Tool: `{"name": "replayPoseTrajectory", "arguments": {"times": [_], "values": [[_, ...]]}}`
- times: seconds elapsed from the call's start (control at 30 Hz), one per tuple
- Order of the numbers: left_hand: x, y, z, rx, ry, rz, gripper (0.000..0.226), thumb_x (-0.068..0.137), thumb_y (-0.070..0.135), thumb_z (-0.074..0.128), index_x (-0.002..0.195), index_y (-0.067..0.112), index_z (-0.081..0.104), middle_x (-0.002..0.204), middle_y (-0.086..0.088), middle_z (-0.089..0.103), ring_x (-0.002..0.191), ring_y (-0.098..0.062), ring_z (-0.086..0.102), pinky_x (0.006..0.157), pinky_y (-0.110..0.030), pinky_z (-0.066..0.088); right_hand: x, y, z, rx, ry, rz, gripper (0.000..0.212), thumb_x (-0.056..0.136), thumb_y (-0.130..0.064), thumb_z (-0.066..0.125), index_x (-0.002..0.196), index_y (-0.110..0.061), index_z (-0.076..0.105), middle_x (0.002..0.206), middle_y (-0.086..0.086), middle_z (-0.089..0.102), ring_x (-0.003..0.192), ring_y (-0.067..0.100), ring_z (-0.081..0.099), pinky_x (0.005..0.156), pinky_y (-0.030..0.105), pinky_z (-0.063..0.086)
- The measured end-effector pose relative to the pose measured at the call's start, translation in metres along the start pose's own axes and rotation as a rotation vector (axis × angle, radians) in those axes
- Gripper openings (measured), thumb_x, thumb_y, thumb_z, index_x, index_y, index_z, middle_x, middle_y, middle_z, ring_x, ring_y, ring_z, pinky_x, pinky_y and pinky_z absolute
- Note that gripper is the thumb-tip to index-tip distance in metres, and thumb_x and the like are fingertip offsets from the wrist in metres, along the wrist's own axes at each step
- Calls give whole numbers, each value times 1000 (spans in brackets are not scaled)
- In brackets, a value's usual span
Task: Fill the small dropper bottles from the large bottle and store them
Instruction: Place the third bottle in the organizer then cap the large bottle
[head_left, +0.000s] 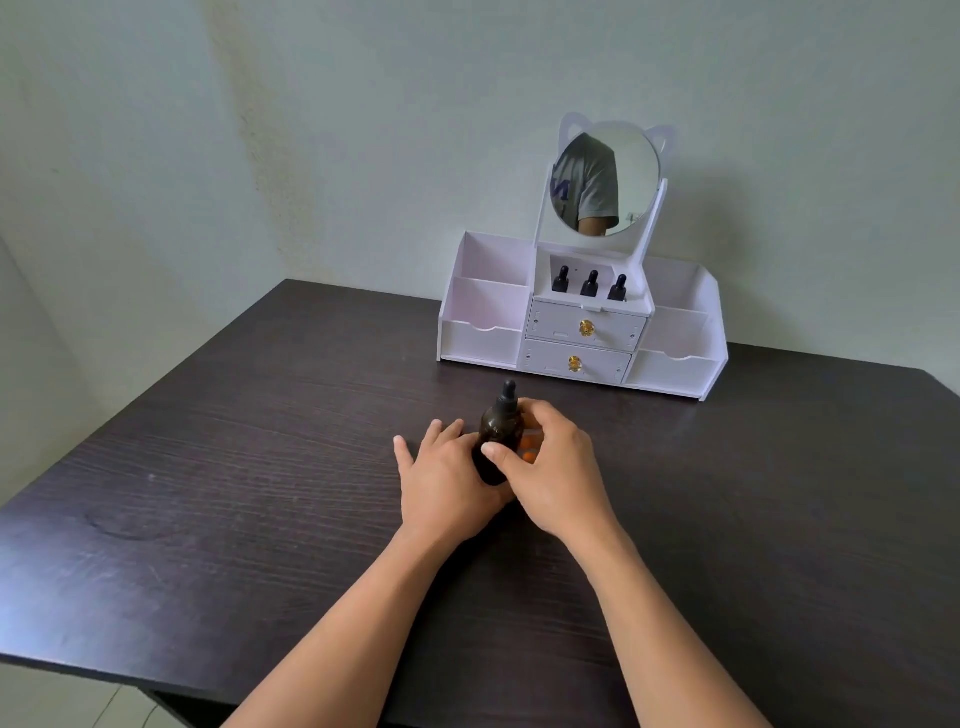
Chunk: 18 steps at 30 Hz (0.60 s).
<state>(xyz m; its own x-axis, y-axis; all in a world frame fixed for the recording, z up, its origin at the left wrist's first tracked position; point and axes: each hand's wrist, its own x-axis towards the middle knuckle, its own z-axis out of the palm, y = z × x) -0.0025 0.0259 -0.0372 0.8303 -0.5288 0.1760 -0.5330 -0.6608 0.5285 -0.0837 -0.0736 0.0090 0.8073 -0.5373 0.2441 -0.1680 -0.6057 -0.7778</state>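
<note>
A white drawer box (480, 340) at the back of the dark table (208, 467) holds three small dropper bottles (589, 285). Nearer, the right hand (556, 470) grips the big dark bottle (501, 427), upright; the left hand (441, 480) lies flat beside it

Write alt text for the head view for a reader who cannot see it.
A right hand grips a large dark dropper bottle on a dark table, left hand flat beside it. Behind, three small dropper bottles stand in a white organiser.

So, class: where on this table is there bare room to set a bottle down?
Bare table left of the left hand, right of the right hand, and before the organizer. Crowded: the large bottle between the hands; the compartment holding small dropper bottles.
</note>
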Motion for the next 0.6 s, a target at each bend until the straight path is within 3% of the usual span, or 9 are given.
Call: {"name": "replayPoseTrajectory", "arguments": {"times": [0.07, 0.2, 0.6], "values": [[1, 3, 0, 98, -35, -17, 74, 78, 73, 52, 141, 37, 49, 159, 4, 36, 153, -19, 13, 120, -60, -4, 6, 2, -3, -12, 21, 6, 44, 83, -32, 76, 123, -28, 60, 110, -16, 65, 97, 1, 60, 82, 20, 51], [3, 6, 2, 199, -50, -16, 90, 78, 84, 46, 149, 30, 42, 162, 4, 28, 154, -17, 8, 121, -61, -2, 33, 7, -13, -29, 67, 16, 41, 83, -32, 75, 122, -24, 62, 111, -10, 66, 97, 7, 61, 78, 20, 47], [0, 4, 2, 192, -90, -54, 92, 77, 85, 48, 150, 29, 40, 163, 4, 27, 154, -17, 7, 121, -59, -4, 113, 19, 3, -29, 69, 64, 47, 86, -21, 75, 130, -13, 60, 125, 4, 60, 97, 14, 58, 81, 26, 45]]}}
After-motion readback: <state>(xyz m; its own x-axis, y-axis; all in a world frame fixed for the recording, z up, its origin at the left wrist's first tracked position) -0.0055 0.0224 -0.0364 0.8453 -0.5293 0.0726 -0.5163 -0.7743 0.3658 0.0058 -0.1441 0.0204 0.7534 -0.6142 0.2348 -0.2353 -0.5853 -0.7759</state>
